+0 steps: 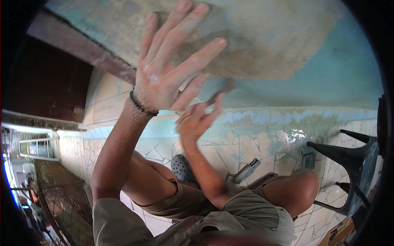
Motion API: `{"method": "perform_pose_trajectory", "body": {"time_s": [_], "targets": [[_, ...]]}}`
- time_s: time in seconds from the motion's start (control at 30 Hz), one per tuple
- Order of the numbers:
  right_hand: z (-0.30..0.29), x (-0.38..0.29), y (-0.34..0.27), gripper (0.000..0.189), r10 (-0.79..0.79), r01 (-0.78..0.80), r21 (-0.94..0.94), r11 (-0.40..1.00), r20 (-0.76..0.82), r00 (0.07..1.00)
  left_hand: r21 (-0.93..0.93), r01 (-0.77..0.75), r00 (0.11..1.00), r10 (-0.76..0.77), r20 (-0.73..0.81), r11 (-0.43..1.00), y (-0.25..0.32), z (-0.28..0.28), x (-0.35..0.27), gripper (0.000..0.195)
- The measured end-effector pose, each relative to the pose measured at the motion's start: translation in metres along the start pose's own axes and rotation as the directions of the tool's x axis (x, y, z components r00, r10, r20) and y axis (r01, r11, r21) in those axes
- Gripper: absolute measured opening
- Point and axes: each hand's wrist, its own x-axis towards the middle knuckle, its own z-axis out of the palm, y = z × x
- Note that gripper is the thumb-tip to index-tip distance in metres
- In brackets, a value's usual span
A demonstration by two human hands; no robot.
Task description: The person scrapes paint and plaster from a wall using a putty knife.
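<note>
My left hand [172,64], dusted with pale powder and wearing a dark beaded bracelet [142,104], has its fingers spread over a wall. Whether it touches the surface I cannot tell. The wall [246,46] shows a large bare grey-beige patch [261,37] bordered by turquoise paint [344,61]. Just below, my right hand [197,118] is closed around a dark, flat tool [221,90], perhaps a scraper. Motion blurs that tool, and its held part is hidden by the fingers. Its far end is near the patch's lower edge.
Paint dust and flakes [277,143] cover the broken-tile floor [221,156] along the wall. A flat-bladed tool [246,170] and a dark ridged block [307,157] lie there. A black plastic stool [354,163] stands right. Left are a dark door [46,73] and a white metal frame [35,147].
</note>
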Motion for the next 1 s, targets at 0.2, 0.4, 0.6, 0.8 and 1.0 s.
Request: {"method": "perform_pose_trajectory", "body": {"time_s": [0.2, 0.4, 0.6, 0.8, 1.0], "targets": [[-0.018, -0.03, 0.037, 0.059, -0.011, 0.028, -0.129, 0.991, 0.132, 0.991, -0.032, -0.021, 0.996, 0.018, -0.083, 0.999, 0.006, 0.022, 0.014, 0.045], [-0.079, 0.096, -0.1, 0.054, -0.31, 0.284, -0.228, 0.931, -0.084, 0.947, -0.052, -0.018, 0.997, 0.014, -0.075, 0.998, 0.02, 0.029, 0.029, 0.043], [-0.123, 0.127, -0.128, 0.052, -0.358, 0.311, -0.293, 0.904, -0.12, 0.926, 0.053, -0.038, 0.999, 0.04, -0.036, 0.998, 0.03, 0.046, 0.03, 0.043], [-0.162, 0.105, -0.038, 0.044, -0.441, 0.385, -0.538, 0.75, 0.028, 0.897, 0.065, -0.13, 0.987, 0.123, 0.105, 0.989, 0.053, 0.071, 0.047, 0.043], [-0.146, 0.143, -0.139, 0.043, -0.57, 0.553, -0.512, 0.657, 0.143, 0.809, -0.334, -0.081, 0.88, 0.225, 0.419, 0.939, 0.081, 0.076, 0.071, 0.051]]}}
